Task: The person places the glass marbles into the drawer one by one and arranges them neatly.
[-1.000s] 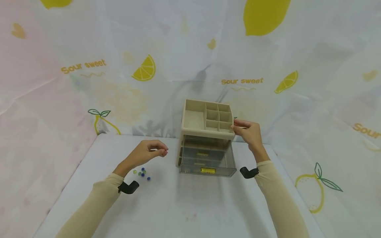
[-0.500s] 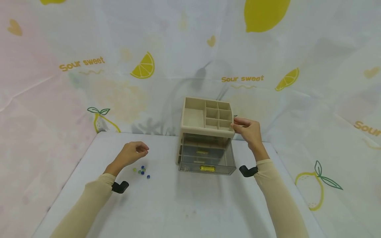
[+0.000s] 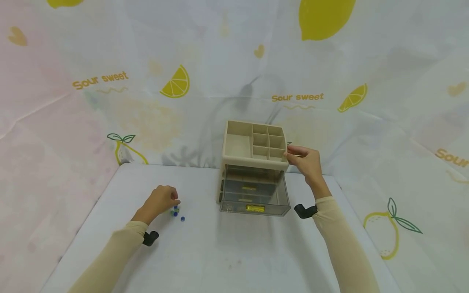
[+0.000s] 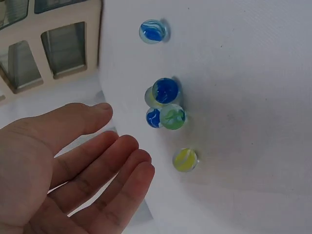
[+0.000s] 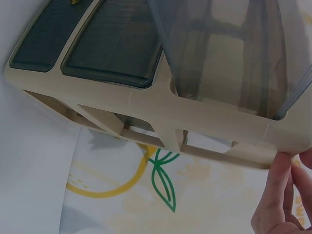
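Note:
A beige desk organizer (image 3: pixel 253 163) with divided compartments on top stands at the back of the table. Its upper clear drawer (image 3: pixel 272 210), with a yellow handle (image 3: pixel 255 208), is pulled out. My right hand (image 3: pixel 307 163) grips the organizer's top right edge between thumb and fingers; the right wrist view has its fingertips (image 5: pixel 281 163) at that corner. On the left, my left hand (image 3: pixel 157 201) hovers close by several glass marbles, holding nothing, fingers loosely bent. Among them in the left wrist view are a dark blue marble (image 4: pixel 165 90), a green marble (image 4: pixel 172 117) and a yellow marble (image 4: pixel 185 160).
One blue-swirled marble (image 4: pixel 152 31) lies apart from the cluster, toward the organizer. Lower drawers (image 5: pixel 114 41) of the organizer are closed. A white cloth backdrop (image 3: pixel 220 53) with lemon prints rises right behind the table (image 3: pixel 220 252).
My left hand has moved left from near the organizer, then lowered toward the marbles. The right hand keeps its grip on the organizer's edge, and the drawer stays pulled out.

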A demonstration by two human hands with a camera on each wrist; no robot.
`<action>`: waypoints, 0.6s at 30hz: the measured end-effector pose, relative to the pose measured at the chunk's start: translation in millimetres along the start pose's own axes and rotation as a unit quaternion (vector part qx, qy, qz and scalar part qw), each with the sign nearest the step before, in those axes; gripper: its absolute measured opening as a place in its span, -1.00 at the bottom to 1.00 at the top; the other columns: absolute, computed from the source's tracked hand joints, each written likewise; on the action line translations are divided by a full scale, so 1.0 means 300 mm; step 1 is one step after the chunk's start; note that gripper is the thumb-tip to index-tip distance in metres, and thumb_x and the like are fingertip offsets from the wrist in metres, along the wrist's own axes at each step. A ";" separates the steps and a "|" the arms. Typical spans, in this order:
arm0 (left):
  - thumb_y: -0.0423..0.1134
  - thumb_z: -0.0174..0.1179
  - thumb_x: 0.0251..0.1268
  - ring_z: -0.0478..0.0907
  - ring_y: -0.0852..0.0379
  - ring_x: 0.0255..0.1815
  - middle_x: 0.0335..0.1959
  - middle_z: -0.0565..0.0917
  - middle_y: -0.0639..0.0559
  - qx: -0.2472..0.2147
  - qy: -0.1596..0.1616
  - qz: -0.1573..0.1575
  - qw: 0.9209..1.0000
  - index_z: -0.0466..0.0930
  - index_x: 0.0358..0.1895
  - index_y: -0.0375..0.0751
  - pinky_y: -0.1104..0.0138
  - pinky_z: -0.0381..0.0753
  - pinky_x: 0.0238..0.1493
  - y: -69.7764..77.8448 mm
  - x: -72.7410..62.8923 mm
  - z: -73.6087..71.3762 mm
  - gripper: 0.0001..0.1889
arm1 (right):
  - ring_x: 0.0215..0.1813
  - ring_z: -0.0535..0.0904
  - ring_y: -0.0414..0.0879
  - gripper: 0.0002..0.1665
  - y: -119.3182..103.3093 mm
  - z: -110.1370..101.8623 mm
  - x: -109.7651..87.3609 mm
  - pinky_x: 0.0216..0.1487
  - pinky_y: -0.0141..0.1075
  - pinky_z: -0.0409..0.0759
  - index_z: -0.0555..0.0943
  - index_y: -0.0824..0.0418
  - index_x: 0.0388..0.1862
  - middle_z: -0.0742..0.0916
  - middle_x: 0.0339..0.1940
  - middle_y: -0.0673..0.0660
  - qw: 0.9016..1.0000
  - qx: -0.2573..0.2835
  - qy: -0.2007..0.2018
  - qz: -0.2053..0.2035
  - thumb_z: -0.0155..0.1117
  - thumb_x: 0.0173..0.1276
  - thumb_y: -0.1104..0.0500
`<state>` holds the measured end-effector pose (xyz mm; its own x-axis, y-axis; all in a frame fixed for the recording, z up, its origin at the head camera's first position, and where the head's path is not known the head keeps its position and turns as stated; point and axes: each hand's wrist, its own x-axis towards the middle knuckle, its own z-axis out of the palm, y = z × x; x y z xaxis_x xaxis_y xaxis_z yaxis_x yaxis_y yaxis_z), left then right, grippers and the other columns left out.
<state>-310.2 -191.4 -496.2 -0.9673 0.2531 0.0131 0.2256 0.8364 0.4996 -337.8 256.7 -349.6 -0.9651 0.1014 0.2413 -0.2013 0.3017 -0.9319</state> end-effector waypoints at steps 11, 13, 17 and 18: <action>-0.26 0.46 0.04 0.44 0.13 -0.52 -0.52 0.56 0.05 0.012 -0.015 -0.004 1.000 0.64 -0.42 -0.24 0.32 0.50 -0.51 -0.011 0.000 0.037 -0.82 | -0.37 0.68 -0.31 -0.57 -0.002 -0.001 0.001 -0.27 -0.44 0.69 0.63 0.44 0.07 0.74 -0.32 -0.04 1.000 0.006 0.001 -0.001 0.43 0.21 0.33; -0.28 0.45 0.05 0.44 0.12 -0.51 -0.51 0.56 0.04 0.011 -0.023 -0.012 1.000 0.64 -0.40 -0.25 0.32 0.51 -0.50 -0.014 0.003 0.044 -0.83 | -0.37 0.68 -0.31 -0.57 -0.001 0.001 0.001 -0.28 -0.44 0.69 0.63 0.44 0.06 0.74 -0.33 -0.05 1.000 0.006 0.001 0.000 0.43 0.21 0.34; -0.36 0.41 0.07 0.46 0.11 -0.48 -0.49 0.57 0.03 0.009 -0.037 -0.021 0.999 0.64 -0.37 -0.26 0.31 0.55 -0.44 -0.018 0.009 0.055 -0.87 | -0.36 0.67 -0.32 -0.56 -0.003 0.001 0.000 -0.28 -0.45 0.68 0.62 0.46 0.07 0.74 -0.34 -0.07 1.000 0.008 0.003 0.001 0.43 0.21 0.34; -0.39 0.40 0.07 0.46 0.11 -0.47 -0.49 0.57 0.03 0.008 -0.039 -0.023 0.999 0.64 -0.37 -0.26 0.30 0.56 -0.43 -0.018 0.011 0.056 -0.89 | -0.36 0.67 -0.32 -0.56 -0.004 0.001 -0.001 -0.27 -0.45 0.68 0.62 0.47 0.07 0.74 -0.34 -0.07 1.000 0.008 0.002 0.001 0.43 0.21 0.34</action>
<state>-312.7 -186.8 -513.5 -0.9648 0.2515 -0.0769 0.1843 0.8551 0.4846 -337.3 256.0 -348.6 -0.9649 0.1057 0.2404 -0.2020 0.2862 -0.9366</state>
